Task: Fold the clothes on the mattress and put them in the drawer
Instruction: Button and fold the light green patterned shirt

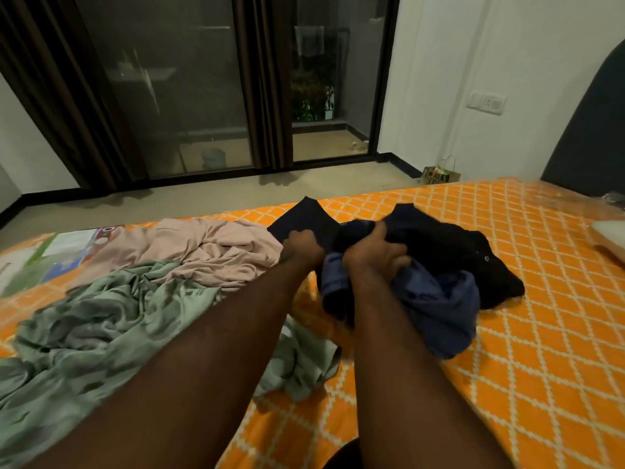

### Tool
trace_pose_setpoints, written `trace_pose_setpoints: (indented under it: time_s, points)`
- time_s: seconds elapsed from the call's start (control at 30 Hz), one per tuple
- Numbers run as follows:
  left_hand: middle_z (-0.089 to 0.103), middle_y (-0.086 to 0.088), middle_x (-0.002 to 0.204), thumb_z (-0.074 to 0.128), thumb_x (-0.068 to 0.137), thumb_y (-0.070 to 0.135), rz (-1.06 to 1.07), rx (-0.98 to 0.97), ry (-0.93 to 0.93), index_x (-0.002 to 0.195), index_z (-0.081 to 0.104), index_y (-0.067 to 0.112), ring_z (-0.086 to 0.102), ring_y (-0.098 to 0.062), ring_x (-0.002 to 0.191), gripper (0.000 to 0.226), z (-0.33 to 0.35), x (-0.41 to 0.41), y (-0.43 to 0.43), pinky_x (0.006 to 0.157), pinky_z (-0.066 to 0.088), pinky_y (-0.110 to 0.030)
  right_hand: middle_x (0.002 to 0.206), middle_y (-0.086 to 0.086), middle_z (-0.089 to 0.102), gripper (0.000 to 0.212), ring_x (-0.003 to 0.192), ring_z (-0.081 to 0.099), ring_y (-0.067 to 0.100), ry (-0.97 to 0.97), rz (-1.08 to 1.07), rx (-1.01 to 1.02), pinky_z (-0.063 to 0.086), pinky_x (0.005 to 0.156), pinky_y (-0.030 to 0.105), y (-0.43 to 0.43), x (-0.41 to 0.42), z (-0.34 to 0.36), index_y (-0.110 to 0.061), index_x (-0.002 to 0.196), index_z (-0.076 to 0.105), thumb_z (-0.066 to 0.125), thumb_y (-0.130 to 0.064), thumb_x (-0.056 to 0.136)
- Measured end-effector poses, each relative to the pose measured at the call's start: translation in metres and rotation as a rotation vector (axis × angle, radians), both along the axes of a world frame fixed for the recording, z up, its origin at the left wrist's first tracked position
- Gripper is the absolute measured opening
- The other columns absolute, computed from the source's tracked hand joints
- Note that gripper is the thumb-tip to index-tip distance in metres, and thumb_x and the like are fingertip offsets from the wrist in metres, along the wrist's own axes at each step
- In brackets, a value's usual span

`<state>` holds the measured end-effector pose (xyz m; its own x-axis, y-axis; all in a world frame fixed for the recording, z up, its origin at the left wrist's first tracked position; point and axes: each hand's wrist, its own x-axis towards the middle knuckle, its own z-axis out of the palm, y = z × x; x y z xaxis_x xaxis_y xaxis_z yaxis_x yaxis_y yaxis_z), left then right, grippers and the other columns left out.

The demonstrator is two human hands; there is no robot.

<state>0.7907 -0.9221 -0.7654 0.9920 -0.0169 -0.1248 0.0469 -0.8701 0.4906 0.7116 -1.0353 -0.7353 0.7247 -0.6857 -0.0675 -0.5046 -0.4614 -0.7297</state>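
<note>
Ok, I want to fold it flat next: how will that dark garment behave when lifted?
Likely floppy: the dark garment bunches where the left hand and right hand grip it. Probably light, since it looks thin. It may drag along the blue cloth bunched against it.

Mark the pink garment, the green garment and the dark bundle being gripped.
pink garment (216,252): head view, on its rumpled middle.
green garment (101,326): head view, on its creased middle.
dark bundle (439,252): head view, on its black part, towards the right.
</note>
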Motion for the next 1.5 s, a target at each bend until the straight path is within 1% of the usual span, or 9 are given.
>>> trace_pose_setpoints:
  time_s: [0.17, 0.3, 0.47, 0.6, 0.73, 1.0, 1.13, 1.3, 1.5]
  points:
    - [0.051, -0.016, 0.139, 0.054, 0.095, 0.043, -0.025, 0.264, -0.095, 0.128, 0.058, 0.017, 0.052, -0.035, 0.125, 0.043, -0.037, -0.03, 0.089, 0.102, 0.046, -0.041, 0.158, 0.032, 0.001, 0.089, 0.143, 0.013, 0.051, 0.255, 0.103, 0.003, 0.031, 0.116, 0.053, 0.014, 0.001, -0.02, -0.044, 0.16, 0.007, 0.066, -0.037, 0.094]
    - [0.057, -0.016, 0.123, 0.057, 0.088, 0.043, -0.084, 0.252, -0.118, 0.12, 0.059, 0.018, 0.058, -0.034, 0.11, 0.041, -0.058, -0.05, 0.154, 0.093, 0.05, -0.04, 0.16, 0.037, -0.009, 0.107, 0.146, 0.014, 0.058, 0.409, 0.146, -0.045, 0.03, 0.116, 0.059, 0.029, 0.008, 0.004, -0.035, 0.161, -0.01, 0.07, -0.044, 0.09]
    - [0.059, -0.011, 0.119, 0.056, 0.079, 0.046, -0.165, 0.258, -0.315, 0.119, 0.06, 0.02, 0.058, -0.033, 0.107, 0.047, -0.055, -0.084, 0.2, 0.089, 0.052, -0.04, 0.161, 0.023, 0.029, 0.067, 0.146, 0.032, 0.046, 0.337, 0.522, -0.375, 0.032, 0.115, 0.063, 0.092, -0.002, 0.012, -0.008, 0.157, 0.029, 0.054, -0.034, 0.1]
    - [0.06, -0.014, 0.121, 0.067, 0.078, 0.04, -0.114, 0.343, -0.424, 0.122, 0.063, 0.017, 0.059, -0.037, 0.111, 0.051, -0.038, -0.119, 0.238, 0.093, 0.049, -0.043, 0.137, 0.013, 0.062, 0.043, 0.121, 0.06, 0.031, 0.2, 1.021, -0.482, 0.047, 0.091, 0.032, 0.151, -0.025, 0.019, -0.007, 0.13, 0.062, 0.061, -0.032, 0.095]
    - [0.048, -0.015, 0.141, 0.062, 0.084, 0.06, 0.087, 0.441, -0.28, 0.138, 0.052, 0.024, 0.043, -0.035, 0.133, 0.065, -0.023, -0.157, 0.282, 0.11, 0.029, -0.05, 0.149, 0.006, 0.054, 0.058, 0.134, 0.051, 0.025, 0.221, 1.44, -0.431, 0.038, 0.101, 0.028, 0.19, -0.064, 0.003, -0.018, 0.147, 0.052, 0.071, -0.035, 0.094]
    - [0.03, -0.018, 0.151, 0.067, 0.073, 0.073, 0.367, 0.175, -0.038, 0.15, 0.036, 0.027, 0.034, -0.042, 0.137, 0.094, -0.038, -0.227, 0.367, 0.106, 0.041, -0.055, 0.157, 0.011, 0.039, 0.078, 0.143, 0.038, 0.029, 0.185, 1.596, -0.599, 0.03, 0.112, 0.03, 0.249, -0.103, -0.025, -0.028, 0.158, 0.035, 0.072, -0.021, 0.09]
    - [0.058, -0.017, 0.13, 0.067, 0.066, 0.067, 0.324, 0.127, 0.149, 0.132, 0.052, 0.017, 0.052, -0.039, 0.121, 0.084, -0.055, -0.228, 0.382, 0.094, 0.051, -0.048, 0.154, 0.015, 0.034, 0.08, 0.14, 0.038, 0.037, 0.129, 1.595, -0.676, 0.037, 0.109, 0.037, 0.269, -0.119, -0.044, -0.034, 0.159, 0.03, 0.067, -0.018, 0.09]
    - [0.057, -0.017, 0.107, 0.074, 0.082, 0.026, 0.519, -0.029, -0.038, 0.107, 0.048, 0.012, 0.055, -0.032, 0.086, 0.039, -0.058, -0.234, 0.383, 0.057, 0.04, -0.038, 0.167, 0.016, 0.012, 0.081, 0.15, 0.023, 0.039, 0.079, 1.516, -0.781, 0.039, 0.114, 0.051, 0.282, -0.137, -0.063, -0.049, 0.156, 0.023, 0.064, -0.029, 0.089]
    - [0.064, -0.017, 0.09, 0.078, 0.084, 0.025, 0.674, -0.193, -0.056, 0.07, 0.051, 0.018, 0.064, -0.035, 0.093, 0.032, -0.059, -0.233, 0.394, 0.07, 0.043, -0.034, 0.146, 0.012, 0.039, 0.067, 0.133, 0.046, 0.036, 0.127, 1.503, -0.782, 0.05, 0.104, 0.046, 0.281, -0.128, -0.067, -0.028, 0.139, 0.052, 0.074, -0.037, 0.076]
